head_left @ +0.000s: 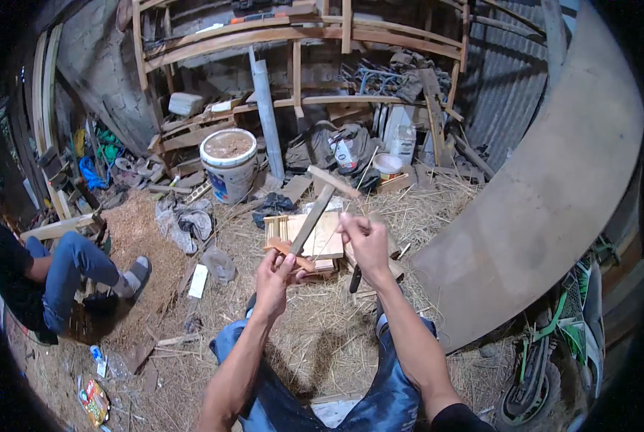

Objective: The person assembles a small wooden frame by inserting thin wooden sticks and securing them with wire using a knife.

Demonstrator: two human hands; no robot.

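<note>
My left hand (275,273) grips the lower end of a T-shaped wooden piece (314,214), a slim stick with a short crossbar at its top. My right hand (365,241) is raised beside the stick, fingers pinched on something thin that I cannot make out. A dark-handled tool (356,277) hangs just under that hand. Below both hands lie a small slatted wooden frame (309,236) and a reddish wood strip (291,253) on the straw-covered ground. My knees in blue jeans show at the bottom.
A white bucket (228,164) of sawdust stands at the back left. A big curved board (552,187) leans at the right, a green motorbike (566,345) behind it. Another person in jeans (62,270) sits at the left. Timber racks and scrap wood fill the back.
</note>
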